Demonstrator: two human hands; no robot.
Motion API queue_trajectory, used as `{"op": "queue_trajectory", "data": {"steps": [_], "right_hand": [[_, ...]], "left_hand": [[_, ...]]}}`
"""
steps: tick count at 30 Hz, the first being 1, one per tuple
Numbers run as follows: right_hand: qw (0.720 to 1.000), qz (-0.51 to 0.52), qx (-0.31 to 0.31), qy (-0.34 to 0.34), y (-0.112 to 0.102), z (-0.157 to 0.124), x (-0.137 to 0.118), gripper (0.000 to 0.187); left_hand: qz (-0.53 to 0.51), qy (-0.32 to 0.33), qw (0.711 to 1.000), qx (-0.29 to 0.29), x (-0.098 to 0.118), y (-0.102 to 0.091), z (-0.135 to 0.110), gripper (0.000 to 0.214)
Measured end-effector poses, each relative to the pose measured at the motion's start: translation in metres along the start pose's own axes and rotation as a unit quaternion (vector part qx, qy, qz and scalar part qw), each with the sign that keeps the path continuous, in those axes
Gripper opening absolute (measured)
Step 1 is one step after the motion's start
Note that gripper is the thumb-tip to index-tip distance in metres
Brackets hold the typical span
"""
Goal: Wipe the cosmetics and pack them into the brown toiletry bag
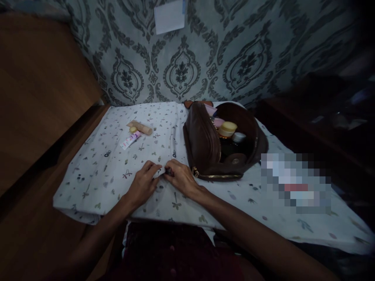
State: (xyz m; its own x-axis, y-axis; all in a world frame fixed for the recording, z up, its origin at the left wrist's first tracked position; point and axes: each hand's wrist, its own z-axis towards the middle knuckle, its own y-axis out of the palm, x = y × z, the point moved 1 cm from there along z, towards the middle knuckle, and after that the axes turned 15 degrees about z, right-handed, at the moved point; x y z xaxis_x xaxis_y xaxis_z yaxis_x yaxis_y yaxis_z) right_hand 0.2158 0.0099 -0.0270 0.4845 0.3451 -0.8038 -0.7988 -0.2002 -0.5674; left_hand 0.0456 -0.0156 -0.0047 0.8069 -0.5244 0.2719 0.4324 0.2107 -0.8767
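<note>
Both my hands rest together on a white patterned cloth (102, 171) that covers a table. My left hand (144, 182) has its fingers curled and pinched toward the right one. My right hand (181, 177) is closed on a small dark object (169, 171) that I cannot make out, where the fingertips of the two hands meet. An open brown leather pouch (205, 144) stands just right of my right hand, with a yellow-lidded jar (227, 128) and other small bottles inside.
A pink-and-white tube (130, 139), a beige tube (142, 127) and a small round yellow item (133, 129) lie at the back left of the cloth. A blurred patch (295, 183) covers something at the right. Patterned wallpaper rises behind; wooden boards stand at the left.
</note>
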Motion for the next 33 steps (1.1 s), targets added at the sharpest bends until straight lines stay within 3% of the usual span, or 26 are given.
{"op": "queue_trajectory", "data": {"steps": [8,17,22,29,33], "right_hand": [[1.000,0.004,-0.014,-0.006,-0.001,0.000,0.002,0.015],[0.999,-0.026,-0.026,0.019,-0.005,0.002,-0.004,0.011],[1.000,0.002,-0.006,-0.003,0.000,0.003,0.001,0.008],[0.999,-0.001,-0.003,-0.042,0.003,0.000,0.003,0.017],[0.998,-0.017,-0.016,-0.058,0.002,-0.001,0.002,0.018]], "left_hand": [[0.069,-0.058,0.996,0.027,-0.035,-0.012,-0.003,0.024],[0.072,-0.051,0.995,0.038,-0.036,-0.011,-0.007,0.021],[0.064,-0.045,0.997,0.021,-0.026,-0.010,-0.011,0.028],[0.018,0.009,1.000,-0.010,0.010,-0.004,-0.011,0.040],[0.020,-0.011,0.999,-0.026,0.008,-0.007,-0.008,0.037]]}}
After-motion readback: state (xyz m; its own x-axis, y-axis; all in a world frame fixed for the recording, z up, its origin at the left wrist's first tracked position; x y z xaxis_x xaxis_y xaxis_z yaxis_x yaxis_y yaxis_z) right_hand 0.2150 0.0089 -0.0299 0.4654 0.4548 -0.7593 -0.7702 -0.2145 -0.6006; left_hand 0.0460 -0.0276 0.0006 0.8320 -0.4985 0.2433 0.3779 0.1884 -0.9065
